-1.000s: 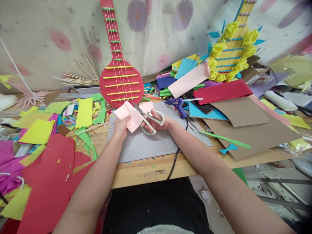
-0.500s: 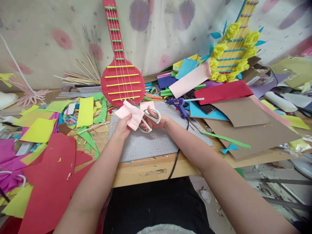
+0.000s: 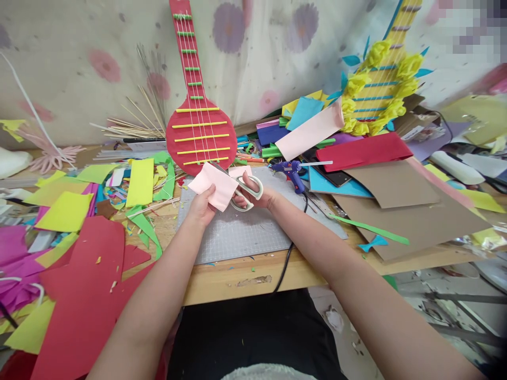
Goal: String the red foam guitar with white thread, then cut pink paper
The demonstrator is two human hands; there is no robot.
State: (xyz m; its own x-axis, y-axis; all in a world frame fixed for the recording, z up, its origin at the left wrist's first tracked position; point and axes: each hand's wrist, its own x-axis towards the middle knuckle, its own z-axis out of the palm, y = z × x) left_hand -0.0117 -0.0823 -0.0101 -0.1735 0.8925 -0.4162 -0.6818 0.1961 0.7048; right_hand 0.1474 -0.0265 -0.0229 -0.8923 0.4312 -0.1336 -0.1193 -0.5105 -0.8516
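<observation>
My left hand (image 3: 203, 207) pinches a pale pink piece of paper (image 3: 216, 186) between thumb and fingers. Beside it, my right hand (image 3: 247, 192) is closed around the white handles of a pair of scissors (image 3: 254, 186). The blades are mostly hidden behind the pink paper; a bit of dark metal shows at its top edge. Another pale pink piece (image 3: 239, 171) lies behind the right hand. Both hands are over a grey cutting mat (image 3: 237, 237). Just behind them stands a red paper lute-like instrument (image 3: 201, 134) with yellow and green bars and white strings.
A blue glue gun (image 3: 292, 173) lies right of the hands, its black cord (image 3: 285, 266) crossing the table edge. Brown cardboard (image 3: 420, 224) and a folded red sheet (image 3: 364, 151) are at right. Red paper (image 3: 85, 285) and yellow scraps cover the left. A yellow flowered instrument (image 3: 374, 100) leans behind.
The scissor handles have spread a little and turned slightly, with the lower loop shifting right. The pink paper faces the camera a bit more flatly. The whole view has shifted slightly.
</observation>
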